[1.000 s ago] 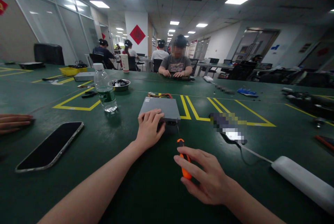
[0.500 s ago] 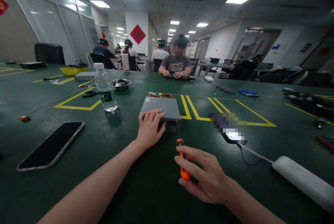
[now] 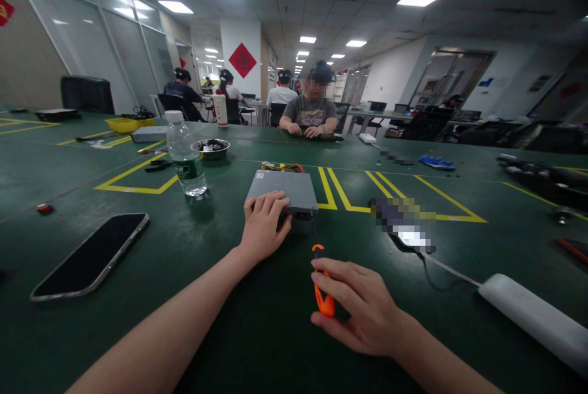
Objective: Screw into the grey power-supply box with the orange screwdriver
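A grey metal box (image 3: 294, 189) with coloured wires (image 3: 287, 167) at its far edge lies on the green table, in the middle of the view. My left hand (image 3: 264, 225) rests on its near left corner, fingers on the top and thumb at the near side. An orange and black screwdriver (image 3: 325, 299) is in my right hand (image 3: 361, 305), between the fingers and the thumb. Its thin shaft reaches the near right corner of the box. Whether the tip sits in a screw is too small to tell.
A water bottle (image 3: 187, 158) and a metal bowl (image 3: 214, 149) stand behind left. A phone (image 3: 92, 256) lies at the left. To the right are a blurred device (image 3: 404, 222) and a white power strip (image 3: 533, 314) with a cable. A person (image 3: 312, 109) sits across the table.
My right hand has shifted very slightly to the right, and the screwdriver handle has turned a little in its fingers. My left hand and the box have stayed in place.
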The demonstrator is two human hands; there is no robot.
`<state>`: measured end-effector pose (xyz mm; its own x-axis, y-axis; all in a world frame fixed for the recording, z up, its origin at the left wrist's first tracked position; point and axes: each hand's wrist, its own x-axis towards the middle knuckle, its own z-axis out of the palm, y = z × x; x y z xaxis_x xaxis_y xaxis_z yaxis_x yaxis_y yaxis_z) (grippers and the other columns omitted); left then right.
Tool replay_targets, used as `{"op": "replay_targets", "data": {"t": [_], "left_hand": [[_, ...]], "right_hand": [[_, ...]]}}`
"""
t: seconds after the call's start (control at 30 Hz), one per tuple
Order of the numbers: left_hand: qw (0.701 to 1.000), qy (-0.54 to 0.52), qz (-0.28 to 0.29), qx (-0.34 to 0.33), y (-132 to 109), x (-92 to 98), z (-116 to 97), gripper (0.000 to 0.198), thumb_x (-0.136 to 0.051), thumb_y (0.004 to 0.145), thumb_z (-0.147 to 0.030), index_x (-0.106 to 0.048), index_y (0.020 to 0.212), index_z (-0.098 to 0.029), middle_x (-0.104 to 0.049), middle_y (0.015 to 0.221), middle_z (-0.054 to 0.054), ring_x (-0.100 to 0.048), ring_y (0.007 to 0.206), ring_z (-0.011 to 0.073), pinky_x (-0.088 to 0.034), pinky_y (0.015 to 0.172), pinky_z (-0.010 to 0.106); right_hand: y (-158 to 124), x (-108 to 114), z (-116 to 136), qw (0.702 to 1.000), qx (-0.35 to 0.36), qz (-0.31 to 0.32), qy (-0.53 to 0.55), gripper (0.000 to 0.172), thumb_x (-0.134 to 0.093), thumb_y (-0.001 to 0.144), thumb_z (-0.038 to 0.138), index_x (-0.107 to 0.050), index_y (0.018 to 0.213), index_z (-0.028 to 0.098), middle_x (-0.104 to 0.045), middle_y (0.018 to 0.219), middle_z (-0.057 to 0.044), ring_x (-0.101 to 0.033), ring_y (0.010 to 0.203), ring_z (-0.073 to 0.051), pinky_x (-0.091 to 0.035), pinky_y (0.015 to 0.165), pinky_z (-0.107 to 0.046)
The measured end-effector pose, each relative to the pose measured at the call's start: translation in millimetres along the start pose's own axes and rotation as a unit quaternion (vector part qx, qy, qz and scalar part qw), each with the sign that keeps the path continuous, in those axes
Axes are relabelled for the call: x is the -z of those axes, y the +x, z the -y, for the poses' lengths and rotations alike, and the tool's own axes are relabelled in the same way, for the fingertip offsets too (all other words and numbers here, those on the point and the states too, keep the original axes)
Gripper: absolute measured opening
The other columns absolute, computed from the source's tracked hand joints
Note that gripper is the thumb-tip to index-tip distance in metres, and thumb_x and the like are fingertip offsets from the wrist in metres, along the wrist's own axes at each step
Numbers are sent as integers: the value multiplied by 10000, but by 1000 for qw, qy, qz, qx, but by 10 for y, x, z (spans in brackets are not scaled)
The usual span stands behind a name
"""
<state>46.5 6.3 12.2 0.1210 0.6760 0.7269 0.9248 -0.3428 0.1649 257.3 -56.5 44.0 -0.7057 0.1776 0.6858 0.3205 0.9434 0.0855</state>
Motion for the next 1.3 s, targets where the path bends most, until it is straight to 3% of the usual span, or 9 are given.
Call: {"op": "replay_targets", "data": {"t": [0.2, 0.37, 0.47, 0.63, 0.8, 1.3], "left_hand": [[1000, -1, 3, -2, -2, 16, -4, 250, -491, 829, -286, -509, 1075, -250, -563, 1217, 54, -453, 1149, 236, -265, 921, 435], [1000, 1, 5, -2, -2, 21, -2, 250, -491, 830, -288, -503, 1075, -243, -563, 1214, 50, -452, 1147, 230, -263, 920, 427], [1000, 2, 5, 0, -3, 21, -3, 251, -490, 830, -286, -501, 1077, -241, -563, 1213, 50, -451, 1147, 225, -263, 921, 422], [1000, 2, 5, -3, -8, 20, -5, 245, -486, 834, -288, -500, 1074, -240, -560, 1216, 48, -448, 1151, 222, -259, 920, 417], [1000, 8, 4, -6, -5, 13, 4, 251, -495, 830, -292, -497, 1075, -236, -560, 1214, 43, -451, 1147, 218, -258, 918, 413], [1000, 2, -1, -4, -1, 12, 0, 245, -491, 833, -299, -507, 1069, -237, -564, 1211, 49, -451, 1150, 228, -266, 917, 418]], "right_hand": [[-51, -67, -56, 996, -42, -70, 40, 277, -509, 877, 414, -445, 995, 172, -627, 956, -127, -655, 837, -202, -560, 651, -295], [-55, -12, -42, 1000, -11, -3, -5, 232, -442, 929, 356, -500, 1062, 176, -603, 1017, -131, -643, 833, -198, -541, 653, -305], [-39, 30, -27, 1000, -4, 21, -2, 334, -338, 952, 403, -534, 1070, 160, -582, 1057, -155, -630, 873, -220, -534, 661, -325], [-34, 12, -18, 1000, -8, 7, 20, 266, -358, 935, 290, -479, 1098, 119, -581, 1077, -176, -614, 956, -221, -536, 692, -307], [-72, -60, -50, 999, -18, -41, 31, 279, -480, 907, 356, -417, 1048, 124, -615, 1009, -181, -637, 927, -220, -550, 704, -311], [34, -191, 3, 997, 18, -27, 72, 314, -463, 919, 351, -387, 1116, 119, -595, 1077, -198, -626, 980, -223, -543, 780, -316]]}}
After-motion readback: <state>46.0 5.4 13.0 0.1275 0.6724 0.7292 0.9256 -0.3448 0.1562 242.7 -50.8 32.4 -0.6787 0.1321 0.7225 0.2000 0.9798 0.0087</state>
